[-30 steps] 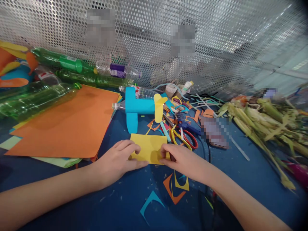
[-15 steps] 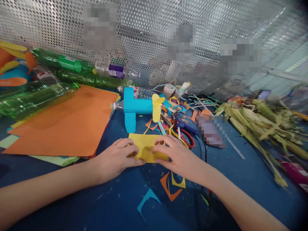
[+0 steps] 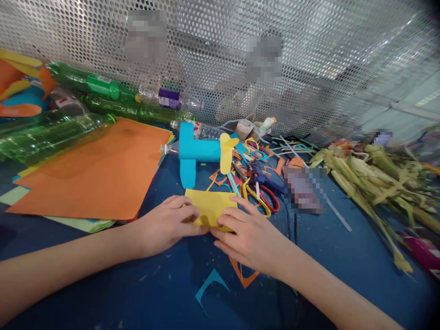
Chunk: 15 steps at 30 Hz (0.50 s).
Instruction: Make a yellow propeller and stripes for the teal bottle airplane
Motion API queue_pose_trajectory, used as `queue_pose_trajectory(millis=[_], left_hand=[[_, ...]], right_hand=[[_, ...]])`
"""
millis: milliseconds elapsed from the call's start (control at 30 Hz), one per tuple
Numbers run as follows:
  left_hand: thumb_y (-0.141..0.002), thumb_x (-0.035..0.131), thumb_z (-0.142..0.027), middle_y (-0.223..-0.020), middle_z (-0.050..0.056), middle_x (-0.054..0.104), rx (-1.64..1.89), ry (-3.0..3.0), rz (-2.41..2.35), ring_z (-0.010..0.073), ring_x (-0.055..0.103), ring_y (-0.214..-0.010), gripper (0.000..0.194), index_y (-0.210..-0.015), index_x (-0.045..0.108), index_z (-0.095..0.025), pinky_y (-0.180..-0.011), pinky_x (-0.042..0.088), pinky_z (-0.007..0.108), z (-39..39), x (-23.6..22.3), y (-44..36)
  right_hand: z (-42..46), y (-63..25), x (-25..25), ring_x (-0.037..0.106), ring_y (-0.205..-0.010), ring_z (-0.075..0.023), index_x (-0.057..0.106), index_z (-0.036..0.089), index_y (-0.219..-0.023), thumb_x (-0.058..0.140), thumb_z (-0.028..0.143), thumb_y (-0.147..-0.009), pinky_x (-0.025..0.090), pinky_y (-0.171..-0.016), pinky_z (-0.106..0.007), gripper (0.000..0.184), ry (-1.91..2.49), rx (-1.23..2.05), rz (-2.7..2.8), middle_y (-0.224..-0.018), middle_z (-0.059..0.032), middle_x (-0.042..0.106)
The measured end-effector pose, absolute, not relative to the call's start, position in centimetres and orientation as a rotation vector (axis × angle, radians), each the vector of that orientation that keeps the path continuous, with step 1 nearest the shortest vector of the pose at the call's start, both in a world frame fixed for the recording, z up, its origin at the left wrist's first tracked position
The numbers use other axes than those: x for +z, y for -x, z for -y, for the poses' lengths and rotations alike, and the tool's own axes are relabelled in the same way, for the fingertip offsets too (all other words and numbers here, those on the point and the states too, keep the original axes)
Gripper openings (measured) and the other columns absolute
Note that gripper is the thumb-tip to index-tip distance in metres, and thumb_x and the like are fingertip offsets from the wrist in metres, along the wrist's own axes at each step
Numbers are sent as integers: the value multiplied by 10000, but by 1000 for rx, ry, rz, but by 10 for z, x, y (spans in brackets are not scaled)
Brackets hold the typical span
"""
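A yellow sheet of paper, folded as far as I can see, lies between my hands. My left hand grips its left end, fingers curled on top and thumb along the near edge. On the right end, my right hand has its fingers bent over the paper, with its thumb at the near edge. Just beyond stands a bottle plane lying on its side, wrapped in blue paper with blue wings and a yellow paper tail piece.
Orange paper sheets are stacked at left, near green plastic bottles. Scissors, a blue glue gun and paper scraps lie to the right. Corn husks are farther right. A perforated metal screen rises behind.
My right hand has shifted toward the paper's near edge, its fingers sliding down and inward. My left hand keeps its hold. The view has tilted slightly.
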<state>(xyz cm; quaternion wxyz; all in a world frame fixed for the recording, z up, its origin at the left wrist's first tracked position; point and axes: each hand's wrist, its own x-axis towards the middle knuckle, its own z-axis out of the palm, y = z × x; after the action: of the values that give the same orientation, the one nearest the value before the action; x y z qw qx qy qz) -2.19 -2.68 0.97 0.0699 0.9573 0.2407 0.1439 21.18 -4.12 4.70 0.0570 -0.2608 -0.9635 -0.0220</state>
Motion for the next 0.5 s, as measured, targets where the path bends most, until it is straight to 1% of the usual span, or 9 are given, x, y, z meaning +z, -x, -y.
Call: queue_pose_trajectory(millis=[100, 200, 300, 400, 500], left_hand=[[-856, 419, -104, -982, 52, 583, 481, -2873, -715, 220, 461, -985, 397, -1165, 540, -322, -867, 407, 393, 26, 10, 22], [-841, 436, -119, -946, 68, 596, 517, -2872, -664, 226, 478, -972, 359, -1138, 565, -274, -855, 425, 388, 27, 10, 24], [-788, 470, -124, -897, 71, 619, 587, -2847, -608, 229, 512, -940, 345, -1090, 597, -231, -850, 441, 390, 30, 13, 25], [-730, 482, -128, -807, 62, 642, 679, -2786, -567, 223, 555, -881, 318, -987, 644, -224, -815, 471, 375, 31, 14, 27], [-699, 505, -175, -711, 47, 644, 756, -2723, -620, 202, 586, -778, 240, -860, 674, -234, -729, 505, 331, 30, 14, 31]], right_hand=[[45, -210, 50, 543, -854, -180, 668, 204, -889, 496, 275, -856, 262, -1003, -457, 189, 816, -132, 2931, -758, -25, 630], [50, -209, 54, 541, -823, -191, 678, 196, -808, 480, 267, -850, 271, -997, -466, 215, 872, -197, 2957, -705, -31, 623], [53, -208, 57, 528, -784, -200, 676, 212, -719, 479, 239, -833, 280, -988, -487, 228, 963, -265, 2967, -652, -32, 610], [57, -209, 57, 517, -758, -199, 657, 223, -634, 496, 183, -810, 272, -994, -487, 242, 1091, -346, 2964, -604, -27, 583], [61, -212, 54, 511, -756, -201, 646, 221, -618, 518, 150, -791, 244, -1006, -495, 227, 1173, -401, 2960, -588, -24, 566]])
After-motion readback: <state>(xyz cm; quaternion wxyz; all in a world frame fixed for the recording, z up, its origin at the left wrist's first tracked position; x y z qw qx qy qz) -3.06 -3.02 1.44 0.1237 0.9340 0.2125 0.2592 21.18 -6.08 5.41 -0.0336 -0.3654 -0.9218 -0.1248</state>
